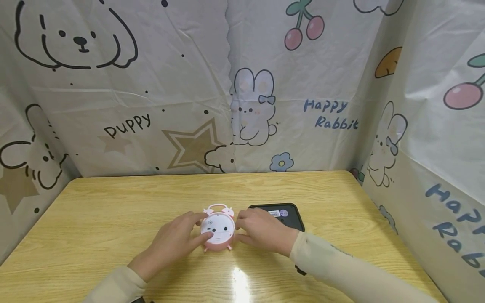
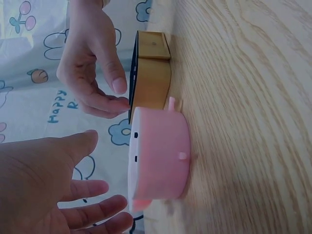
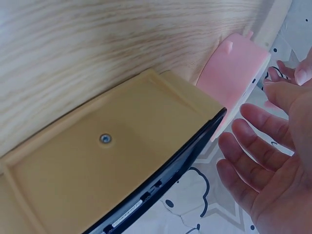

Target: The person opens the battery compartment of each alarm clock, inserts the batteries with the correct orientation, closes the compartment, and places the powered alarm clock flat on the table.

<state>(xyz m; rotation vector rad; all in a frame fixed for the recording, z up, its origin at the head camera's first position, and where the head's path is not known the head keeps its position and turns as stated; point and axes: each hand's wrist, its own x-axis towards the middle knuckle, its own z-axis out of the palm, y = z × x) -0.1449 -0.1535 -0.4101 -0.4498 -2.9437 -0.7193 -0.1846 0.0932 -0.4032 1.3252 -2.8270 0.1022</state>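
Observation:
A pink twin-bell alarm clock [image 1: 217,228] lies face down on the table, its white back with small knobs facing up. My left hand [image 1: 179,233] hovers at its left side, fingers loosely spread; in the left wrist view this hand [image 2: 34,180] is apart from the clock [image 2: 163,156]. On the clock's right, my right hand [image 1: 261,229] has its fingers loosely bent, with nothing held. The right wrist view has the right hand [image 3: 273,170] just off the clock [image 3: 231,68], fingers relaxed. The clock's face is hidden.
A gold-sided device with a black, labelled upper surface [image 1: 295,214] lies right of the clock, partly behind my right hand. Its gold side [image 3: 112,131] fills much of the right wrist view. The wooden table [image 1: 113,202] is bordered by printed cloth [image 1: 182,84].

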